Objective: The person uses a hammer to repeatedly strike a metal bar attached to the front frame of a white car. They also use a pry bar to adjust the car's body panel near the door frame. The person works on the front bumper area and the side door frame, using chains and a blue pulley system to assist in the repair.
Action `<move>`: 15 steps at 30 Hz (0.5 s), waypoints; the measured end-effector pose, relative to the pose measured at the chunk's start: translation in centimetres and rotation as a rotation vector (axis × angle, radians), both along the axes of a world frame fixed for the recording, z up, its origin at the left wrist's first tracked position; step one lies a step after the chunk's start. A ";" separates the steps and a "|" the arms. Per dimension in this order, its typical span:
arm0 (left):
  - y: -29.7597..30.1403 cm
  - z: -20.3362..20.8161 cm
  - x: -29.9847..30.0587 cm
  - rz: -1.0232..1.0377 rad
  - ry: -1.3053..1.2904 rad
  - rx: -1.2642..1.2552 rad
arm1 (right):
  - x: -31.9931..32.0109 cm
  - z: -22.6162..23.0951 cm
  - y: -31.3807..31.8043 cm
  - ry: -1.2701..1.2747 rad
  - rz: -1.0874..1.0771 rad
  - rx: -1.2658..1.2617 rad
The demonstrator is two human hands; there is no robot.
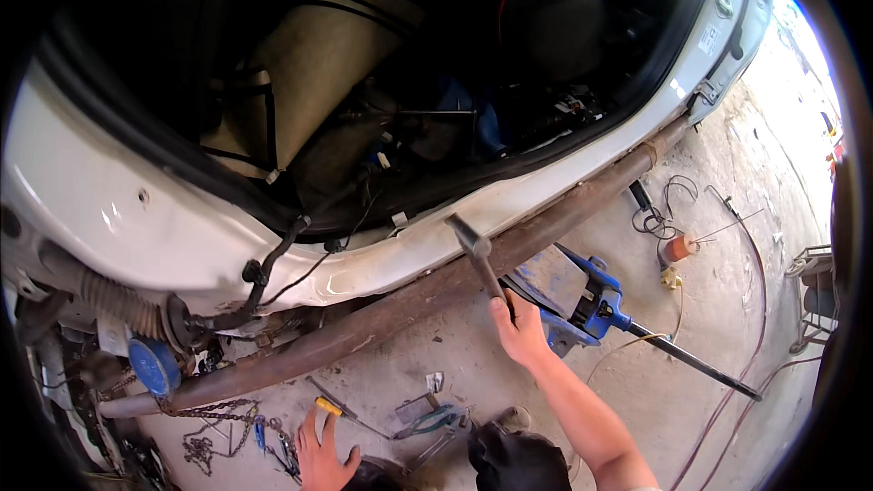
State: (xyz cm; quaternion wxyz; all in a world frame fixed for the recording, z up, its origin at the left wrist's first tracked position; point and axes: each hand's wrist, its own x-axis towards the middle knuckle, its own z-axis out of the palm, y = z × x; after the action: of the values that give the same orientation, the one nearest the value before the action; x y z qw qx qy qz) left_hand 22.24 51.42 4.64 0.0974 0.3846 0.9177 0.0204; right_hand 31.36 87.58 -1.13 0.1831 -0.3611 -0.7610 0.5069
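Note:
My right hand is wrapped round the handle of a hammer. The hammer's head is over the lower edge of the white car body, just above a long rusty metal beam; whether it touches the panel I cannot tell. At the bottom, my left hand has its fingers spread and holds nothing. Close to its fingertips a screwdriver with a yellow handle lies on the floor.
A blue floor jack with a long black handle stands right of the beam. Chain, pliers and other tools lie on the concrete. Hoses and an orange container are at the right. Wires hang from the car's opening.

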 end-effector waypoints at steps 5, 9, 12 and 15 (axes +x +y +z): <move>-5.9 2.1 5.0 0.184 -0.151 0.060 | 0.0 2.9 1.0 -0.101 0.108 -0.002; -7.0 4.8 10.4 0.418 -0.282 -0.023 | -0.2 3.7 0.2 -0.068 0.220 0.060; -6.6 6.4 12.7 0.419 -0.387 -0.047 | -0.3 2.5 0.2 -0.029 0.284 0.142; -4.4 9.0 15.3 0.557 -0.437 -0.039 | -1.6 2.3 -0.8 0.032 0.361 0.228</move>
State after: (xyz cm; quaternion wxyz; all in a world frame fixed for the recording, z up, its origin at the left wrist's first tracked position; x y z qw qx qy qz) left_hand 37.54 46.99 13.61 0.2895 0.1042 0.9451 0.1102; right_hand 29.74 86.80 1.20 0.1413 -0.1879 -0.8627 0.4478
